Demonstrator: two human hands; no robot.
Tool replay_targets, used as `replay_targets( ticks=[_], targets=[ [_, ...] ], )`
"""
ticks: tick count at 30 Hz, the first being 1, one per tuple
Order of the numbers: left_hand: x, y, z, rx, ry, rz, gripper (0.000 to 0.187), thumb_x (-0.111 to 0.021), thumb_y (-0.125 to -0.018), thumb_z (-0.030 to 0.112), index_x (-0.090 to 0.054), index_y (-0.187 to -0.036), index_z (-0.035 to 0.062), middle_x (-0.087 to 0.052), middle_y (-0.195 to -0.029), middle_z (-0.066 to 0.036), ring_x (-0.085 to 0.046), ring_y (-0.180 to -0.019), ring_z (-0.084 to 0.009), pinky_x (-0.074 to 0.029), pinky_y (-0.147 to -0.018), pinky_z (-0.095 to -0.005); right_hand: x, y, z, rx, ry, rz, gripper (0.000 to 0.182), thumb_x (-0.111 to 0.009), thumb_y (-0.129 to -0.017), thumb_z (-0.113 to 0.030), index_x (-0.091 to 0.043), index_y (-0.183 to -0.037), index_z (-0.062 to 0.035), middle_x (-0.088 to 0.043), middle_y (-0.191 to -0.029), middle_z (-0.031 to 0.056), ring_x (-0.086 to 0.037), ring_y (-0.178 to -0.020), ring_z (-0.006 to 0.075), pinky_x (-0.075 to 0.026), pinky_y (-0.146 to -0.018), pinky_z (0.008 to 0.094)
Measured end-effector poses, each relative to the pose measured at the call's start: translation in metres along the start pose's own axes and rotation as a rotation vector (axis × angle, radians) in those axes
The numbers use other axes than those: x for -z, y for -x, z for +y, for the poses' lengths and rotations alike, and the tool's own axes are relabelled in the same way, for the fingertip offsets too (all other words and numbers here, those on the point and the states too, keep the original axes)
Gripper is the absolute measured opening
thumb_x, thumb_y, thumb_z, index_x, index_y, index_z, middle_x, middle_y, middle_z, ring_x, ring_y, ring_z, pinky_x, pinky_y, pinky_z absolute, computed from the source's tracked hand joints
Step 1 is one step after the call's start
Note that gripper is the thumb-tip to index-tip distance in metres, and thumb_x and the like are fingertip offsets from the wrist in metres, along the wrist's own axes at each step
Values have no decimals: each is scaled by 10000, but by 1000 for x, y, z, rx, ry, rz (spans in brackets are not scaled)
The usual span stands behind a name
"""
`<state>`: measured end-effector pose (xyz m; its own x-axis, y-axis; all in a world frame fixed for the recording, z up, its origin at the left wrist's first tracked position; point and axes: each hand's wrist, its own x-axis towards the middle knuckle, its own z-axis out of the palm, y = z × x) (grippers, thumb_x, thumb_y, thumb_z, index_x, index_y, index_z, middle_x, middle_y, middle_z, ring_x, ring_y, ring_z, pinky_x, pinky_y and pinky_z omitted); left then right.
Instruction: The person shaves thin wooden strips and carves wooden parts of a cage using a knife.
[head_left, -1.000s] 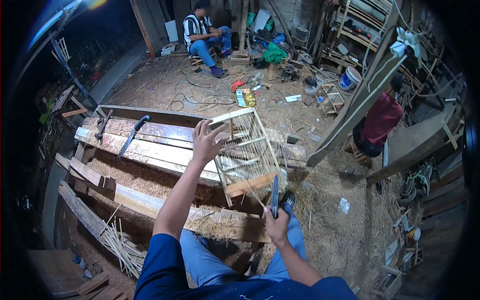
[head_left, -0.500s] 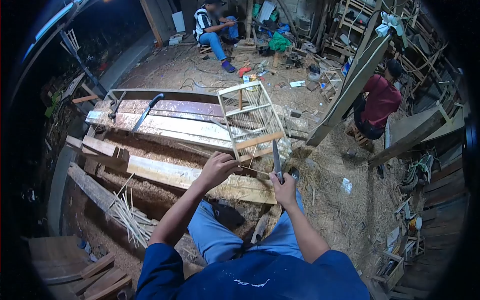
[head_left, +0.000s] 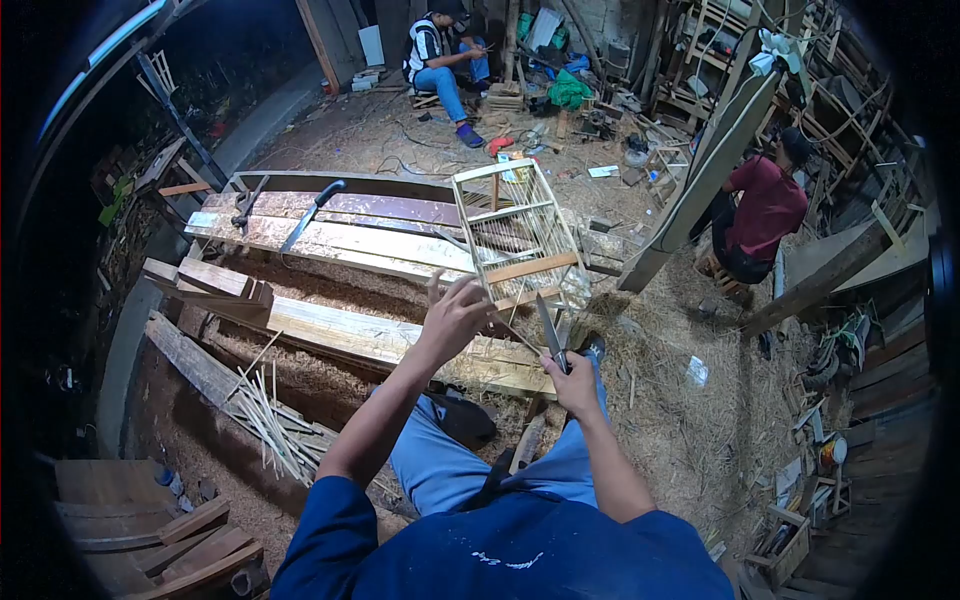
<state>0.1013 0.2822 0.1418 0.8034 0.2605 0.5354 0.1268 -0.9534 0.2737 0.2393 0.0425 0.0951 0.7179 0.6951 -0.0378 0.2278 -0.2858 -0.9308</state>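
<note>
My right hand [head_left: 576, 386] is wrapped round the handle of a knife [head_left: 549, 326], its blade pointing up and away from me. A thin wooden stick [head_left: 521, 338] runs between my two hands, one end at the knife hand. My left hand [head_left: 456, 315] pinches the other end, with some fingers raised. Just beyond my hands, a slatted wooden frame with thin bars, like a birdcage [head_left: 527, 268], leans on the bench. A bundle of thin sticks [head_left: 272, 428] lies to my left on a weathered plank.
A machete [head_left: 313, 214] and a hammer-like tool [head_left: 247, 205] rest on the plank bench [head_left: 340, 242]. A nearer beam [head_left: 400, 343] crosses before my knees. One person [head_left: 440, 65] sits at the back, another [head_left: 765, 205] at right behind a slanted post [head_left: 700, 175]. Shavings cover the floor.
My left hand has risen slightly and its fingers have spread upward, still at the stick. The knife has shifted a little down with my right hand. The whole view has shifted slightly.
</note>
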Motion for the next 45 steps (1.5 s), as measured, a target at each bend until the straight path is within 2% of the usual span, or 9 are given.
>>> replay_targets(
  ticks=[2, 7, 14, 17, 23, 28, 31, 36, 45],
  targets=[
    [-2, -12, -5, 73, -93, -66, 247, -794, -888, 307, -795, -1114, 209, -631, -1348, -46, -452, -1463, -269, -157, -1230, -615, -5, 3, 3, -53, 29, 47, 273, -770, -960, -247, -747, -881, 13, -665, -673, 64, -554, -615, 116, -449, -602, 350],
    [-31, -44, -50, 150, -47, -57, 362, -730, -959, 373, -730, -1294, 235, -483, -1562, -123, -332, -1537, -354, -145, -1240, -618, -25, -1, 22, -116, -17, 236, 280, -750, -970, -235, -722, -857, 20, -667, -670, 89, -581, -615, 158, -469, -630, 365],
    [-79, -103, -131, 257, 84, 108, 412, -725, -968, 360, -687, -1318, 147, -569, -1436, -161, -523, -1352, -384, -386, -1126, -530, -49, -45, 30, -158, -135, 330, 268, -751, -966, -231, -736, -917, 32, -687, -719, 101, -611, -643, 174, -484, -646, 383],
    [-102, -127, -169, 312, 79, 124, 426, -726, -966, 357, -674, -1329, 140, -571, -1423, -162, -537, -1332, -380, -410, -1110, -521, -56, -70, 33, -134, -65, 321, 246, -748, -970, -208, -709, -857, 6, -634, -669, 22, -534, -596, 104, -435, -570, 327],
    [-125, -180, -225, 310, 17, 198, 475, -757, -950, 253, -642, -1349, 22, -619, -1358, -240, -589, -1267, -429, -477, -1086, -482, -67, -108, 29, -215, -161, 350, 241, -753, -967, -210, -718, -898, 18, -636, -684, 22, -565, -620, 121, -452, -594, 331],
    [-136, -220, -255, 383, 184, 130, 450, -725, -990, 255, -647, -1370, 26, -688, -1305, -219, -663, -1214, -369, -517, -1045, -426, -82, -114, 55, -192, -225, 336, 222, -722, -1008, -194, -686, -892, -8, -587, -657, -15, -495, -498, 58, -380, -448, 273],
    [-148, -229, -263, 460, 314, 136, 406, -729, -1000, 297, -707, -1311, 36, -756, -1201, -201, -748, -1077, -277, -566, -947, -369, -86, -114, 58, -272, -251, 319, 280, -752, -979, -212, -707, -870, 42, -657, -681, 70, -591, -628, 142, -456, -594, 363],
    [-159, -227, -264, 572, 493, 221, 322, -773, -957, 324, -799, -1111, 42, -797, -1026, -157, -781, -949, -199, -584, -837, -309, -92, -115, 55, -272, -269, 333, 292, -755, -976, -213, -688, -843, 39, -632, -668, 73, -574, -615, 147, -446, -584, 370],
    [-158, -233, -256, 687, 431, 200, 319, -807, -930, 345, -816, -1119, 88, -813, -971, -122, -757, -893, -128, -573, -806, -301, -92, -116, 52, -310, -263, 365, 320, -755, -975, -225, -668, -828, 47, -628, -683, 89, -576, -630, 166, -447, -592, 386]
  ],
)
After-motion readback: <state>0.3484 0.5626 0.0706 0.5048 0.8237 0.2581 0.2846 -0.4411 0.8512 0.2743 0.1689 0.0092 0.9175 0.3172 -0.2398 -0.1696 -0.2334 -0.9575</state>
